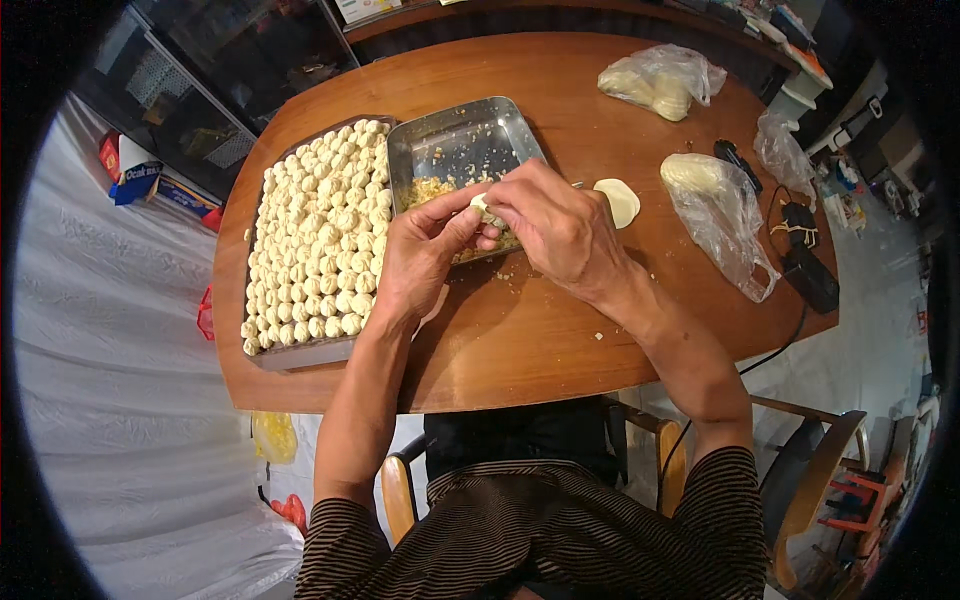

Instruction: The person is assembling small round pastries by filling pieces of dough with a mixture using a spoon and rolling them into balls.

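Over the near part of a metal tray, both my hands are closed round a small pale dumpling (484,208). My left hand (418,250) holds it from below and the left side. The fingers of my right hand (560,225) pinch its top, partly hiding it. Behind them, the metal tray (465,152) has crumbly yellowish filling (428,192) on its bottom. A wide tray (300,357) on the left is packed with rows of pleated dumplings (325,235). Just right of my right hand lie round dough wrappers (618,203).
Two clear plastic bags with pale dough, one at the far right (660,82) and one nearer (715,205), lie on the wooden table (530,350). A black power adapter (810,280) with a cable sits at its right edge. Wooden-armed chairs (815,480) stand at the near side.
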`<control>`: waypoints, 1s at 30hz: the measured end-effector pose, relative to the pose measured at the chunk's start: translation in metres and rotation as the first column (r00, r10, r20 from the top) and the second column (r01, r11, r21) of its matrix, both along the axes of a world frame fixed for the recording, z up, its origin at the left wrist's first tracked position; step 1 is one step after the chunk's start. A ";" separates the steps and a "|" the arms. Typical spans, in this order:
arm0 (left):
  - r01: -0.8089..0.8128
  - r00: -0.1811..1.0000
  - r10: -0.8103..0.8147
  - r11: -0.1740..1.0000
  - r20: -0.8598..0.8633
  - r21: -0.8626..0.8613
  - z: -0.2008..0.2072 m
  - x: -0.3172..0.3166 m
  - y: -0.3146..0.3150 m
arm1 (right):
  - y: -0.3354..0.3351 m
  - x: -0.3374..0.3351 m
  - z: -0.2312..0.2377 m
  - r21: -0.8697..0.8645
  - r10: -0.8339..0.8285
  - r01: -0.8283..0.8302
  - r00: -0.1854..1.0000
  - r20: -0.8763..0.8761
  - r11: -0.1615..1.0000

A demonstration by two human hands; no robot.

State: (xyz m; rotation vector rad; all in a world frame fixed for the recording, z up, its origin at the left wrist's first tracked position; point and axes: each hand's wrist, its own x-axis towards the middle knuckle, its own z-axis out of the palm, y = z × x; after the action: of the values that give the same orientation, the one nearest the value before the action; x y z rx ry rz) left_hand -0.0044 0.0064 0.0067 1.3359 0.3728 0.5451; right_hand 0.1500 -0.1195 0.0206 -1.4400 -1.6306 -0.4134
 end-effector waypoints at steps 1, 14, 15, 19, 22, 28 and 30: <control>0.000 1.000 0.000 1.000 -0.009 0.011 0.001 0.000 0.000 | 0.000 0.001 0.000 0.009 0.015 -0.015 1.000 0.016 1.000; 0.022 1.000 -0.018 0.985 -0.026 0.172 -0.004 0.000 -0.001 | -0.002 0.004 -0.004 -0.095 -0.009 0.008 1.000 -0.010 0.995; 0.018 1.000 -0.014 0.983 -0.026 0.185 -0.003 0.000 -0.002 | -0.002 0.005 -0.004 -0.104 -0.008 0.006 1.000 -0.018 0.995; 0.012 0.999 -0.006 0.984 -0.032 0.179 0.003 0.000 -0.006 | 0.000 0.005 0.000 -0.064 0.026 -0.033 0.994 -0.110 0.997; 0.014 1.000 -0.013 0.995 -0.012 0.101 0.003 -0.001 -0.005 | 0.000 0.005 0.002 -0.114 0.002 -0.026 0.979 -0.204 0.993; -0.021 0.999 0.028 0.991 -0.047 0.130 0.001 0.001 -0.006 | 0.000 0.006 0.000 -0.116 0.010 -0.042 0.964 -0.267 0.992; -0.015 0.998 0.026 0.984 -0.060 0.176 -0.001 0.001 -0.004 | -0.001 0.008 -0.001 -0.136 0.009 -0.044 0.969 -0.247 0.990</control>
State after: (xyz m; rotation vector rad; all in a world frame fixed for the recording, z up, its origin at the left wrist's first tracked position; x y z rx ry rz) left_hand -0.0035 0.0020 0.0053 1.5230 0.3974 0.5648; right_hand 0.1580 -0.1203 0.0200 -1.5063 -1.4993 -0.0995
